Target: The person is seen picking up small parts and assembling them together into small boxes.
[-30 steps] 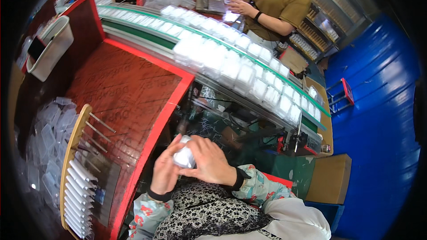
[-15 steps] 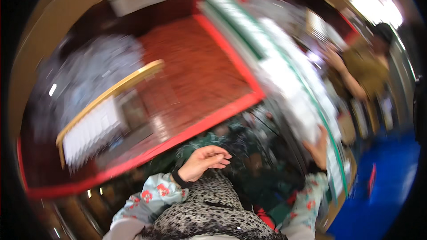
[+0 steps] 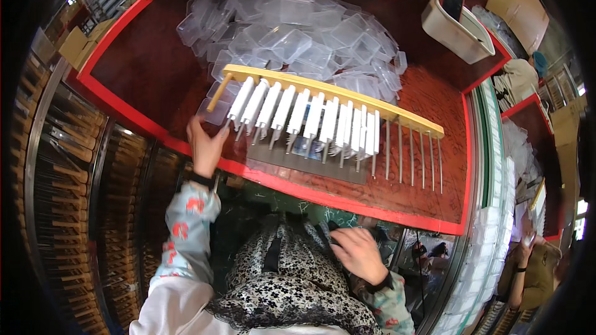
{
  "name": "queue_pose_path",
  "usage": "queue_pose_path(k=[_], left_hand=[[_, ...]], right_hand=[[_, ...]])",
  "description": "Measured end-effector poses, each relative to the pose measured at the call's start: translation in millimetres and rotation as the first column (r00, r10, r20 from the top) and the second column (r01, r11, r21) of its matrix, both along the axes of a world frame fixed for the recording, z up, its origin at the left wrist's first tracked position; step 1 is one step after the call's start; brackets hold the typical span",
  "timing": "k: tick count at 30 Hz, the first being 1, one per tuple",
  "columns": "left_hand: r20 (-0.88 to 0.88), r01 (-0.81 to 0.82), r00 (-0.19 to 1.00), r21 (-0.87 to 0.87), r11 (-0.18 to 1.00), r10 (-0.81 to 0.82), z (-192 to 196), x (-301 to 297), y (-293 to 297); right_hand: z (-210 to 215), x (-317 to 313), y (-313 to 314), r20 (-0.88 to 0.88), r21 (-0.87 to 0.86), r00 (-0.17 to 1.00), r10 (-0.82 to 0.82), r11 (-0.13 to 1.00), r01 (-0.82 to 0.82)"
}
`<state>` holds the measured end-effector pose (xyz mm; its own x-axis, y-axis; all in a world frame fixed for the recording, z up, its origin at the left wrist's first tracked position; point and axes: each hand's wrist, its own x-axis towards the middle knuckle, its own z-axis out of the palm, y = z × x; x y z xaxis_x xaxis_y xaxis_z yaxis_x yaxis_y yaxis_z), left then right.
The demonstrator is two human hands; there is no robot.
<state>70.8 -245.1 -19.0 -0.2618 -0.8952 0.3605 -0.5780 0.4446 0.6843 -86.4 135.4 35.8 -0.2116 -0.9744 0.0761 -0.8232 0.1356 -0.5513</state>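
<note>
At the left end of the rack (image 3: pixel 335 93), the person's left hand (image 3: pixel 206 150) parts thumb and fingers against a clear plastic box (image 3: pixel 214 113); its grip cannot be told. Below the rack, the right hand (image 3: pixel 360 255) is released, fingers loosely bent.

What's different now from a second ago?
The white object was let go. The left hand reached out to the left end of the wooden rack, by a clear plastic piece; the right hand came back over the lap. The view swung left. The rack, its white rolls and the clear boxes stayed.
</note>
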Motion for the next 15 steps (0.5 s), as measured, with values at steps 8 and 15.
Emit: queue_pose_path(k=[8,15], left_hand=[[0.405,0.026,0.914,0.038,0.999,-0.039,9,23,-62],[-0.189,0.636,0.649,0.666,0.39,-0.737,66,86,65]], right_hand=[[-6,49,-140,0.045,-0.12,0.964,0.264,0.959,-0.257],[-21,51,-168,0.03,-0.352,0.952,0.304,0.895,-0.274]])
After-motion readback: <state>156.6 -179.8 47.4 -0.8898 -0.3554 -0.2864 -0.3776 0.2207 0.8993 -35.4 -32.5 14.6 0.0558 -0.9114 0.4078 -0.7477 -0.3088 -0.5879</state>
